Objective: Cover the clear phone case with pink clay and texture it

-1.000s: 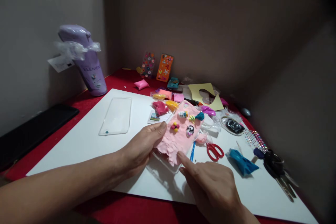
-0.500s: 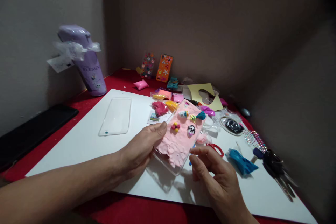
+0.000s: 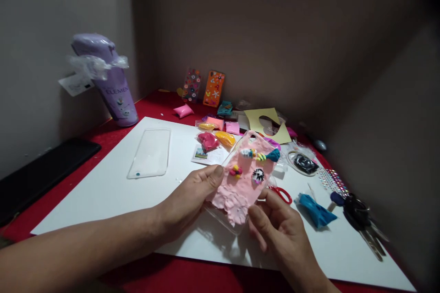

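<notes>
While the left hand (image 3: 192, 197) grips the pink-coated case (image 3: 233, 192), the right hand (image 3: 283, 229) pinches its edge. Beyond their fingers, bags (image 3: 208, 141) hold coloured lumps (image 3: 225, 138); leftward spreads white board (image 3: 103, 206).

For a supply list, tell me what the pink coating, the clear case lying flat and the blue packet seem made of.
Pink coating: likely modelling clay, matte, with ragged ridges.
Clear case: probably plastic, smooth, see-through with glinting rims.
Blue packet: seemingly plastic film, slightly shiny, creased.
</notes>
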{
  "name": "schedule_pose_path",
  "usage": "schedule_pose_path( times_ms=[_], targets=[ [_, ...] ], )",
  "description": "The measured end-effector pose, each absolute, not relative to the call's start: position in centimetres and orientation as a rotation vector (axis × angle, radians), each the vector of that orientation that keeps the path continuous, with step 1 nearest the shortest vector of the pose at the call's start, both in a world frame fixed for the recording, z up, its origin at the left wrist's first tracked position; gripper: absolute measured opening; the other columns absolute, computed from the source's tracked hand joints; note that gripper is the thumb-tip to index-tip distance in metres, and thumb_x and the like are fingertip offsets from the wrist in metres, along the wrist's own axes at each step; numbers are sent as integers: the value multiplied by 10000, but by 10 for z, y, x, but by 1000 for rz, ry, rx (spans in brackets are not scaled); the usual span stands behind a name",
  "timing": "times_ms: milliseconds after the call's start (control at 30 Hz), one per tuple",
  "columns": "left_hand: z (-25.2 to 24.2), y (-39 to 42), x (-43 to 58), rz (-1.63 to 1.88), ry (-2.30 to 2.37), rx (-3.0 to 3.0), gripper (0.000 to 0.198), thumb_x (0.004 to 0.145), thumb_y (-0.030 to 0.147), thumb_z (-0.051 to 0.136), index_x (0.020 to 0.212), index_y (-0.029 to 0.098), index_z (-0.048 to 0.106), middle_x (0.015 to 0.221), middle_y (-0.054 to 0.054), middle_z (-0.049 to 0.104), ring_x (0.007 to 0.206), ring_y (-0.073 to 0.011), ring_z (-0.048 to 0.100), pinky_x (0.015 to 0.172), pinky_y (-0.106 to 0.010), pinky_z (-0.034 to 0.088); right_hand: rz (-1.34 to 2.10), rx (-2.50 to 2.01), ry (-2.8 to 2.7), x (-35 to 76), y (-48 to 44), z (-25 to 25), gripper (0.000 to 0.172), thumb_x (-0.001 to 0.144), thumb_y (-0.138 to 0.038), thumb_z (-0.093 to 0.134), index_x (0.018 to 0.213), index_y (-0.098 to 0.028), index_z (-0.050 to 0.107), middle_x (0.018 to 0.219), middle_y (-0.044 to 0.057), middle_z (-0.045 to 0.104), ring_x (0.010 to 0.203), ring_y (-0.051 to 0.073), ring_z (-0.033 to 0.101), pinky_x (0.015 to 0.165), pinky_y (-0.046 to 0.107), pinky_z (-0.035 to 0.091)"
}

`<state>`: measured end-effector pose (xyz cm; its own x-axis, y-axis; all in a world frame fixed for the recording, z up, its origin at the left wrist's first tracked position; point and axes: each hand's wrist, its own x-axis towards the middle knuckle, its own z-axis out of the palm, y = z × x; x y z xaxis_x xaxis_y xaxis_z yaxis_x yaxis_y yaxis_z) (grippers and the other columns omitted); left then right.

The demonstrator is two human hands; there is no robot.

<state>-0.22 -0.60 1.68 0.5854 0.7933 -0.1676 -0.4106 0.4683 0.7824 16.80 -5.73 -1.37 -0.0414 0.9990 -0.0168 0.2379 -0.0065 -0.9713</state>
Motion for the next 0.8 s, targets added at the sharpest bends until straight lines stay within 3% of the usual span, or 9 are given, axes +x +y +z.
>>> schedule_pose_path(
  times_ms=[200, 400, 600, 700, 800],
  targets=[
    [13, -7, 0, 762, 598, 857, 296, 870, 409, 496, 824, 151, 633, 674, -13, 598, 619, -103, 520, 663, -232, 410, 992, -1431, -1323, 164, -57, -18, 319, 799, -433, 597, 642, -190, 460, 474, -55, 451, 424, 71, 420, 403, 191, 299],
    [15, -5, 2, 822, 624, 750, 269, 805, 403, 598, 720, 148, 607, 620, 5, 569, 539, -91, 492, 605, -223, 414, 1209, -1279, -1176, 169, -49, -18, 319, 743, -433, 668, 685, -179, 486, 537, -72, 402, 436, 35, 338, 390, 161, 252],
    [18, -6, 3, 808, 578, 712, 253, 808, 390, 598, 748, 145, 619, 648, -16, 606, 569, -109, 527, 626, -233, 426, 1351, -1159, -1064, 173, -48, -21, 256, 780, -401, 641, 742, -182, 515, 571, -64, 424, 431, 31, 304, 388, 164, 225],
    [17, -7, 4, 786, 560, 721, 245, 843, 369, 555, 773, 144, 620, 680, -27, 616, 586, -108, 531, 646, -238, 429, 1405, -1102, -1071, 171, -49, -24, 205, 784, -367, 644, 857, -185, 584, 699, -9, 553, 502, 53, 415, 435, 172, 289],
    [15, -7, 5, 754, 561, 751, 265, 868, 370, 513, 833, 136, 630, 708, -41, 616, 598, -109, 527, 667, -259, 435, 1419, -1126, -1018, 170, -48, -27, 207, 748, -363, 678, 830, -185, 612, 722, 19, 587, 615, 116, 519, 508, 206, 372]
  ],
)
